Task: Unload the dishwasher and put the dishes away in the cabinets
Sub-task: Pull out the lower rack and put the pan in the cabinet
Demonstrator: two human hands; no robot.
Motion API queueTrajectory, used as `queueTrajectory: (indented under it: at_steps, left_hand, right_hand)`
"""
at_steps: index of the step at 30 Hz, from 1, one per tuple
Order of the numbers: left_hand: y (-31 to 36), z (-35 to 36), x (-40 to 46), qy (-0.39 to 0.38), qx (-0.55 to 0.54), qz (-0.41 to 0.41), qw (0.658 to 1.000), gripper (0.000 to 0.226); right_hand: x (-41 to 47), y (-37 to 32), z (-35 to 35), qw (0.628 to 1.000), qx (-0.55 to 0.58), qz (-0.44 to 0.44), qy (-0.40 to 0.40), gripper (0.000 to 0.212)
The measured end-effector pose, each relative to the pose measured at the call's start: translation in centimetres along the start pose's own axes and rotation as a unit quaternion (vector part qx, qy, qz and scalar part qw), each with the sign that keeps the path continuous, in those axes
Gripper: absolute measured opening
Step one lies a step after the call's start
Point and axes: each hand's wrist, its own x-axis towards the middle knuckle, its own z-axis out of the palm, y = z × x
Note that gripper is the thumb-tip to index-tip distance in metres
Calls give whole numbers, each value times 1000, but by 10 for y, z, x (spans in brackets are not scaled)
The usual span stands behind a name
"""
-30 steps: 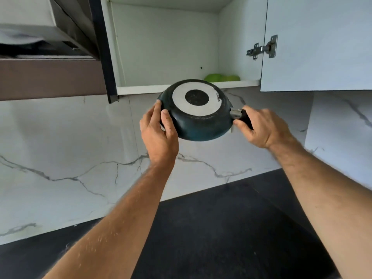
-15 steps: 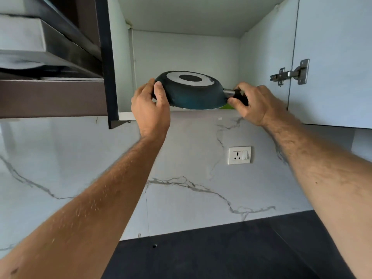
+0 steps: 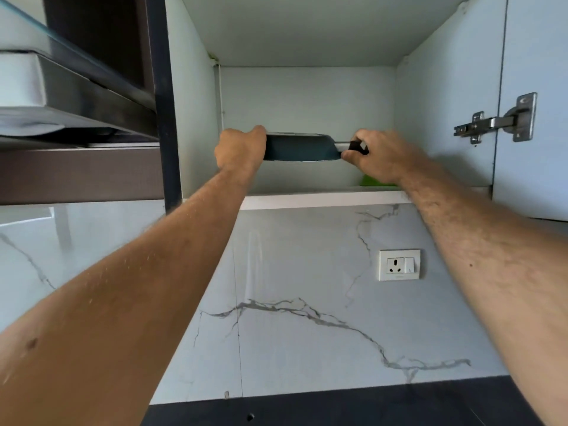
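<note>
A dark teal frying pan (image 3: 302,148) hangs upside down and level inside the open upper cabinet (image 3: 307,99), above its shelf (image 3: 322,198). My left hand (image 3: 241,149) grips the pan's left rim. My right hand (image 3: 381,158) grips its black handle on the right. The pan is clear of the shelf; a gap shows under it.
A green dish (image 3: 376,181) lies on the shelf at the right, partly behind my right wrist. The cabinet door (image 3: 534,103) stands open at right with its metal hinge (image 3: 498,122). A range hood (image 3: 73,96) juts out at left. A wall socket (image 3: 399,265) sits on the marble backsplash above the dark counter (image 3: 338,407).
Both hands have lifted the pan from below the shelf edge up into the cabinet and levelled it; its underside now faces up.
</note>
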Motion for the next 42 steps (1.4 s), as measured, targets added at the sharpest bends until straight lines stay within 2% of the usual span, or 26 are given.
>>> queueTrajectory:
  at_steps: [5,14,19,24,32,42]
  left_hand:
    - [1,7,20,-104,59,-34,992,25]
    - [-25,19,52,-150,183,-58,970,53]
    - [-25,17,43,-208,255,-64,942,95]
    - [-27,15,41,-215,272,-67,936,100]
    - [-28,17,41,-204,307,-61,927,116]
    - [-32,18,41,-197,311,-70,927,121]
  right_hand:
    - [33,-10,25,993,27,67,-98,34]
    - [55,-17,56,984,22,62,-166,32]
    - [54,-17,58,979,30,50,-197,29]
    - [53,-17,61,977,27,46,-207,24]
    - [49,-26,62,977,49,43,-201,29]
    - [42,-28,57,976,61,46,-204,37]
